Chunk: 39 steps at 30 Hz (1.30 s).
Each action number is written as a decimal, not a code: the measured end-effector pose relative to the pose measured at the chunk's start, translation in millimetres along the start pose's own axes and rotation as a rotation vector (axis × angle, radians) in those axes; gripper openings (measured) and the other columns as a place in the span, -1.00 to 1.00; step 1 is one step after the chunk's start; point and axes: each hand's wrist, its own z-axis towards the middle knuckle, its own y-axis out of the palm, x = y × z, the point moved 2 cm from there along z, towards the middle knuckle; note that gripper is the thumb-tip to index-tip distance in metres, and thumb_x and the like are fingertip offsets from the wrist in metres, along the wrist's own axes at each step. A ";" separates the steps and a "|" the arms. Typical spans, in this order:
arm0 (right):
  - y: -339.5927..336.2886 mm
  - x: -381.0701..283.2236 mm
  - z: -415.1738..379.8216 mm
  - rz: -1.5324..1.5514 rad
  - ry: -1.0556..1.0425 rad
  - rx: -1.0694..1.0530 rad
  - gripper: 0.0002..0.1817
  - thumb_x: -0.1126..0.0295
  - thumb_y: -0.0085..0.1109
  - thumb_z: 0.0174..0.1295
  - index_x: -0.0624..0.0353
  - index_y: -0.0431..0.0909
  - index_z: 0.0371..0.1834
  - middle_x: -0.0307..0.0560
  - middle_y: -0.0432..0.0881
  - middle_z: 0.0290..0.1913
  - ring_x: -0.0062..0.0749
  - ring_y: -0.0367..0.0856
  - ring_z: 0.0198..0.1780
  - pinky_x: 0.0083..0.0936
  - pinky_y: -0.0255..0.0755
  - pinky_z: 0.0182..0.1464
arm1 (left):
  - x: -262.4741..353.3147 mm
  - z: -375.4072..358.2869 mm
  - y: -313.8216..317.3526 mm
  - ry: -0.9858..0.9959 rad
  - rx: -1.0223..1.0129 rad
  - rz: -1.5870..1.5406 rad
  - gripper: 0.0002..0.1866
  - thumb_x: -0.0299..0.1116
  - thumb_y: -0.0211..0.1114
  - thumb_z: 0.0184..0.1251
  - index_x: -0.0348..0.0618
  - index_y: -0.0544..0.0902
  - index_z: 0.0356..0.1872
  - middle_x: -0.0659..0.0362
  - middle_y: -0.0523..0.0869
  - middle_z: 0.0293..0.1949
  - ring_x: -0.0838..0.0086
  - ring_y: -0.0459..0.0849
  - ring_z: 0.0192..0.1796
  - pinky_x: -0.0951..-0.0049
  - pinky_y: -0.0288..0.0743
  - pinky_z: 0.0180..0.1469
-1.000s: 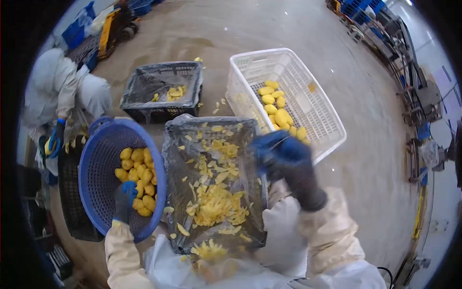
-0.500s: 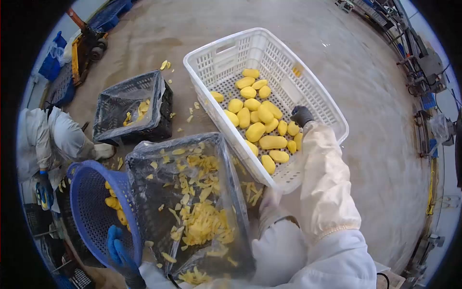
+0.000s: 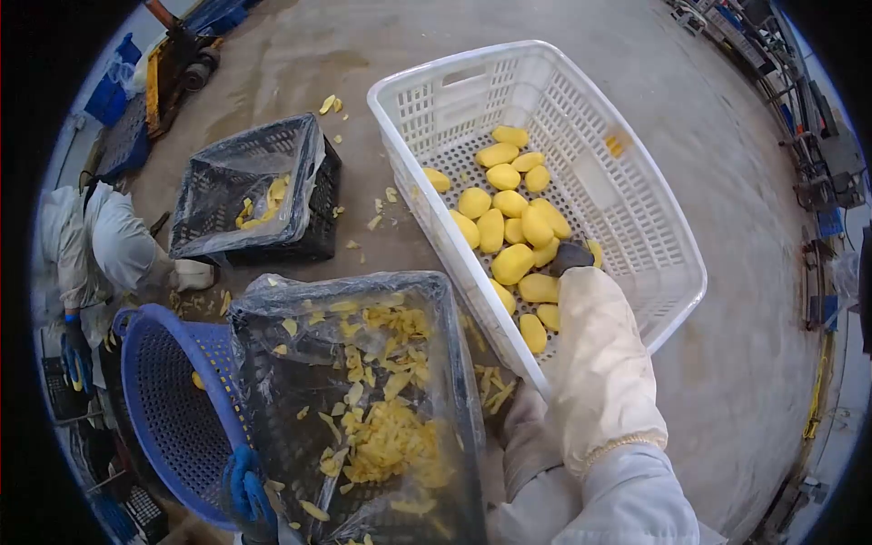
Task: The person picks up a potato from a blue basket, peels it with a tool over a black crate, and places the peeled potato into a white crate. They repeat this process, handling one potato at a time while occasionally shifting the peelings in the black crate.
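My right hand (image 3: pixel 572 258), in a dark glove, reaches down among peeled yellow potatoes (image 3: pixel 514 264) in a white slatted crate (image 3: pixel 536 56). One potato shows just beyond its knuckles; the back of the hand hides its fingers. At the lower left my left hand (image 3: pixel 247 490), in a blue glove, is closed over the near rim of a blue-purple perforated basket (image 3: pixel 173 400). That basket leans over, and a potato (image 3: pixel 197 380) partly shows inside. Between the two hands sits a black crate (image 3: pixel 443 300) lined with clear plastic, holding a heap of potato peelings (image 3: pixel 391 436).
A smaller lined black crate (image 3: pixel 318 213) with some peelings stands farther back. Scraps (image 3: pixel 374 221) lie on the wet floor. A person in white (image 3: pixel 123 241) is at the left edge. A yellow-orange pallet jack (image 3: pixel 168 73) stands behind; metal equipment (image 3: pixel 817 154) lines the right side.
My right hand has lowered from the crate's far side onto the potatoes. My left hand has shifted slightly right and down at the basket rim, and fewer potatoes show inside it. The view has shifted somewhat.
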 end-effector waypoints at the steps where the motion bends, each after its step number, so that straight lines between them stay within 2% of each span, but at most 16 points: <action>1: -4.6 -6.7 -2.1 0.028 0.002 -0.004 -0.65 0.22 -0.01 0.17 0.03 0.56 0.00 0.05 0.63 -0.07 -0.09 0.63 -0.03 -0.22 0.51 -0.01 | 2.9 2.0 -1.7 0.000 -0.005 0.000 -0.66 -0.43 -0.02 0.41 -0.45 0.53 0.05 -0.12 0.60 0.00 0.15 0.62 0.01 0.25 0.48 0.09; 3: -9.6 -16.2 -10.8 0.091 -0.007 -0.010 -0.62 0.21 0.05 0.13 0.05 0.55 0.01 0.07 0.63 -0.07 -0.08 0.62 -0.02 -0.22 0.50 0.00 | 17.9 10.8 -5.5 -0.053 -0.147 -0.046 -0.67 -0.39 -0.03 0.48 -0.42 0.53 0.08 -0.04 0.61 0.03 0.25 0.59 0.07 0.30 0.44 0.13; 12: -88.3 -48.6 -33.0 0.378 -0.069 0.022 -0.42 0.18 0.31 -0.09 0.17 0.49 0.05 0.15 0.59 -0.03 -0.04 0.57 0.03 -0.24 0.44 0.07 | 45.3 9.9 -1.2 -0.006 -0.167 -0.081 -0.66 -0.47 0.02 0.36 -0.42 0.49 0.10 -0.11 0.58 0.05 0.20 0.56 0.11 0.26 0.41 0.16; 16: -147.2 -69.7 -87.8 0.493 -0.127 0.070 -0.31 0.16 0.43 -0.19 0.22 0.47 0.07 0.19 0.57 -0.02 -0.02 0.55 0.05 -0.25 0.41 0.10 | 69.2 0.6 -7.7 -0.012 -0.161 -0.119 -0.66 -0.45 0.03 0.37 -0.42 0.50 0.10 -0.09 0.58 0.06 0.19 0.56 0.12 0.26 0.40 0.17; 18: -182.7 -87.9 -116.0 0.552 -0.180 0.091 -0.25 0.15 0.49 -0.23 0.24 0.45 0.08 0.20 0.56 -0.01 -0.01 0.53 0.07 -0.25 0.40 0.11 | 73.0 -6.4 -10.4 -0.048 -0.250 -0.409 -0.64 -0.40 0.03 0.44 -0.39 0.46 0.16 -0.02 0.54 0.13 0.29 0.54 0.15 0.31 0.36 0.22; 21: -232.8 -156.4 -219.4 0.734 -0.547 0.213 -0.26 0.21 0.45 -0.15 0.24 0.38 0.15 0.16 0.47 0.08 -0.03 0.45 0.13 -0.28 0.33 0.17 | 91.0 -22.3 -5.6 -0.141 -0.276 -0.726 -0.65 -0.43 0.01 0.46 -0.39 0.45 0.17 -0.01 0.54 0.14 0.34 0.54 0.14 0.33 0.37 0.24; 23: -261.9 -208.6 -301.2 0.770 -0.760 0.137 -0.30 0.24 0.42 -0.08 0.24 0.37 0.15 0.16 0.47 0.05 0.00 0.45 0.12 -0.27 0.34 0.16 | 121.1 -21.5 -13.1 -0.064 -0.350 -0.655 -0.59 -0.32 -0.03 0.51 -0.26 0.36 0.29 0.02 0.52 0.15 0.36 0.53 0.12 0.33 0.40 0.23; 26: -268.6 -265.4 -394.1 0.789 -0.921 -0.131 -0.31 0.25 0.39 -0.05 0.21 0.34 0.18 0.20 0.45 0.06 0.04 0.47 0.09 -0.25 0.36 0.13 | 136.4 -34.3 -2.5 -0.422 -0.355 -1.239 -0.50 -0.16 0.01 0.49 -0.16 0.28 0.34 0.09 0.48 0.18 0.38 0.51 0.14 0.30 0.41 0.22; 27: -269.8 -280.5 -419.0 0.694 -0.991 -0.119 -0.33 0.23 0.38 -0.02 0.19 0.35 0.18 0.22 0.44 0.05 0.07 0.49 0.05 -0.21 0.38 0.10 | 143.1 -35.7 -2.1 -0.524 -0.369 -1.454 -0.49 -0.12 0.01 0.48 -0.12 0.28 0.34 0.11 0.48 0.18 0.39 0.51 0.15 0.28 0.42 0.22; 28: -266.8 -291.0 -438.7 0.685 -1.036 -0.151 -0.35 0.18 0.36 0.03 0.21 0.35 0.17 0.24 0.46 0.04 0.11 0.51 0.02 -0.19 0.39 0.09 | 141.2 -37.4 6.1 -0.500 -0.413 -1.713 -0.50 -0.07 0.01 0.47 -0.06 0.31 0.32 0.13 0.51 0.14 0.38 0.55 0.11 0.27 0.50 0.14; 31: -278.9 -312.2 -467.4 0.557 -1.191 -0.162 -0.40 0.20 0.28 0.12 0.25 0.34 0.18 0.21 0.48 -0.01 0.02 0.51 0.04 -0.21 0.38 0.12 | 118.0 -44.8 2.7 -0.565 -0.479 -1.904 -0.51 -0.04 0.01 0.46 -0.05 0.35 0.28 0.11 0.54 0.10 0.32 0.61 0.03 0.32 0.61 -0.03; 33: -293.4 -312.5 -459.0 0.920 -1.167 -0.235 -0.45 0.22 0.20 0.23 0.23 0.33 0.23 -0.05 0.54 -0.14 -0.40 0.56 -0.17 -0.49 0.47 -0.10 | 112.8 -42.3 -8.1 -0.596 -0.537 -2.146 -0.47 0.02 0.00 0.45 -0.10 0.36 0.27 0.09 0.59 0.00 0.32 0.65 -0.12 0.41 0.63 -0.28; 34: -304.9 -306.8 -462.1 0.905 -1.172 -0.235 -0.45 0.22 0.20 0.23 0.23 0.33 0.23 -0.05 0.54 -0.14 -0.40 0.56 -0.17 -0.49 0.47 -0.10 | 109.5 -40.0 -13.8 -0.588 -0.534 -2.160 -0.47 0.02 0.00 0.45 -0.10 0.36 0.27 0.09 0.59 0.00 0.32 0.65 -0.12 0.41 0.63 -0.28; 36: -342.2 -303.2 -480.2 1.319 -0.867 -0.529 -0.54 0.20 0.11 0.31 0.20 0.37 0.20 -0.12 0.58 -0.36 -0.60 0.49 -0.47 -0.67 0.40 -0.42 | 106.7 -35.3 -31.5 -0.428 -0.672 -2.257 -0.42 0.08 -0.02 0.44 -0.16 0.36 0.25 0.05 0.61 -0.08 0.32 0.65 -0.24 0.47 0.54 -0.44; 37: -340.8 -305.1 -483.4 1.377 -0.868 -0.481 -0.54 0.13 0.09 0.33 0.17 0.39 0.18 -0.20 0.57 -0.46 -0.73 0.35 -0.62 -0.80 0.21 -0.59 | 105.8 -36.2 -39.9 -0.452 -0.646 -2.226 -0.39 0.10 -0.02 0.43 -0.21 0.35 0.25 0.03 0.62 -0.14 0.34 0.63 -0.30 0.50 0.47 -0.49; 39: -327.8 -305.7 -483.2 1.395 -0.865 -0.557 -0.53 0.13 0.09 0.33 0.18 0.39 0.18 -0.19 0.57 -0.44 -0.72 0.36 -0.60 -0.79 0.23 -0.58 | 102.8 -40.3 -47.9 -0.453 -0.610 -2.218 -0.40 0.09 -0.01 0.43 -0.20 0.37 0.24 0.03 0.62 -0.14 0.34 0.63 -0.30 0.49 0.48 -0.48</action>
